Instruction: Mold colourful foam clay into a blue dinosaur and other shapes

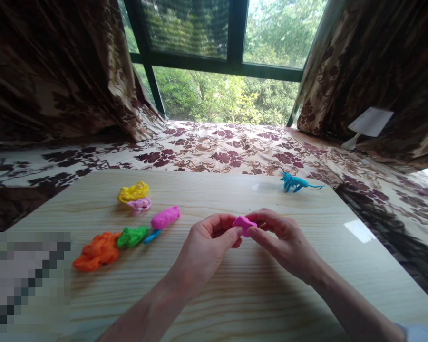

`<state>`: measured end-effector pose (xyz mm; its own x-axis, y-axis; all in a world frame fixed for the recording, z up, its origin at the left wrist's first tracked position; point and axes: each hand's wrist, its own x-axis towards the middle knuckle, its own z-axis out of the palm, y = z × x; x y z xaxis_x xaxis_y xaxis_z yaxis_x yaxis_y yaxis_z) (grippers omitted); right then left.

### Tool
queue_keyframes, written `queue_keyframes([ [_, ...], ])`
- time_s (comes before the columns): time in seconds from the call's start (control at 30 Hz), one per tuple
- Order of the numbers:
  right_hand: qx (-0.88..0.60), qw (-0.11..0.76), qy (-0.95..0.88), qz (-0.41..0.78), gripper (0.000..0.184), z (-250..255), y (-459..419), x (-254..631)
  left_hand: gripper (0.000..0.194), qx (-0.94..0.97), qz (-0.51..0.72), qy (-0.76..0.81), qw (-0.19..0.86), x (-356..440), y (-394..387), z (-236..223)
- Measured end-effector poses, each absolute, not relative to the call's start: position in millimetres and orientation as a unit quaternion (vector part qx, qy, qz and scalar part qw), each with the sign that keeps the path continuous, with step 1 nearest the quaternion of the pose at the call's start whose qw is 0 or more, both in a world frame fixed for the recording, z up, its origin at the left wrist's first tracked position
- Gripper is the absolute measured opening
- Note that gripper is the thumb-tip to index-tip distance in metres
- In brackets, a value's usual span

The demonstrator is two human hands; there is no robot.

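Observation:
Between both hands is a small lump of pink modelling clay, pinched flat and uneven. My left hand closes thumb and fingers on its left side. From the right, my right hand grips the other side with thumb and fingertips. To the left on the table lie a thicker pink clay roll, a thin blue clay piece, a green clay lump and a large orange clay lump. Behind them sit a yellow clay lump and a pale pink one.
A blue clay animal figure with a long tail stands at the table's far right. The light wooden table has rounded far corners. Beyond it are a flower-patterned cloth, a white lamp, curtains and a window. The lower left corner is pixelated.

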<state>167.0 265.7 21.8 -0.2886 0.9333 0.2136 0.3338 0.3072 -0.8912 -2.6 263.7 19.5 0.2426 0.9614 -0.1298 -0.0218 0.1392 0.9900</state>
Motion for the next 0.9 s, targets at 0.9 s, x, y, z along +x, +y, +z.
queue_keyframes([
  [0.9, -0.46, 0.374, -0.7, 0.398, 0.011, 19.7, 264.1, 166.0, 0.028, 0.455, 0.438, 0.464, 0.621, -0.2, 262.1, 16.6],
])
